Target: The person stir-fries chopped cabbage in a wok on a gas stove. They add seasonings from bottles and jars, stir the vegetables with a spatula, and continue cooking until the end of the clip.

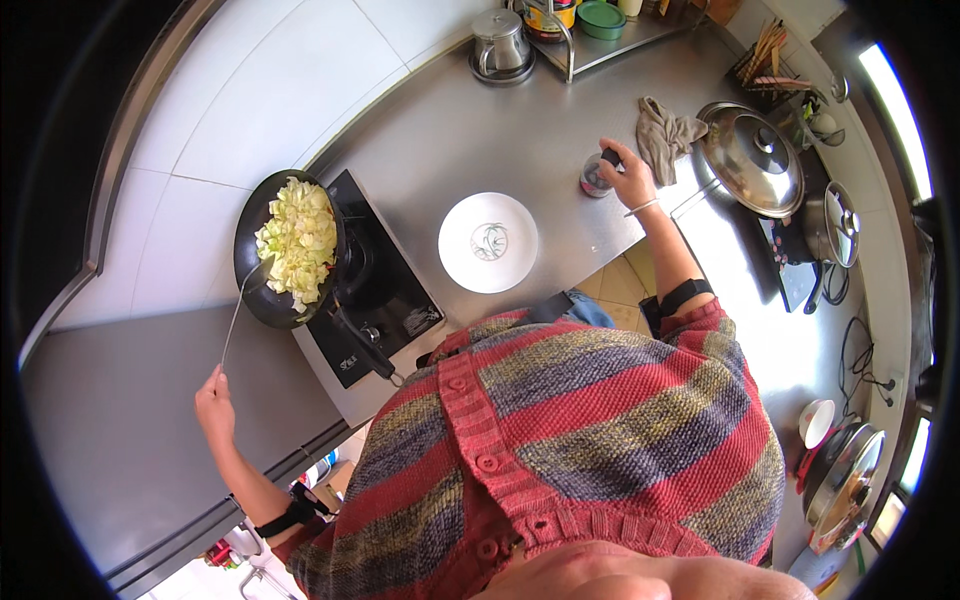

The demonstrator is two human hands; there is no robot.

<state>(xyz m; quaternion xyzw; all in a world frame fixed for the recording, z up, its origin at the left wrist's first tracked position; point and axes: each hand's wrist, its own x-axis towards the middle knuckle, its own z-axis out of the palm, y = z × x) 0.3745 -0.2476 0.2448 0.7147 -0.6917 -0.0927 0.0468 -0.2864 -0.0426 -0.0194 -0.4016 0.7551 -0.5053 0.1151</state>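
Observation:
My left hand [216, 405] grips the long thin metal handle of a cooking utensil [238, 315]. Its head rests at the near left edge of chopped cabbage [300, 232] in a black wok [251, 289]. The wok sits tilted over a black gas stove [409, 289], its handle towards my body. Away to the right, my right hand [631, 178] has its fingers on the black top of a small clear jar [594, 178] standing on the steel counter; the jar's contents are unclear. Between my hands lies a white plate [465, 255] with a green plant design, bare of food.
A grey-brown cloth [664, 142] and a large lidded pan [750, 165] are beyond my right hand. A smaller lidded pot [836, 225] stands farther right. At the back are a metal pitcher [499, 45] and a steel rack [622, 49] with containers. The tiled wall [225, 135] borders the wok.

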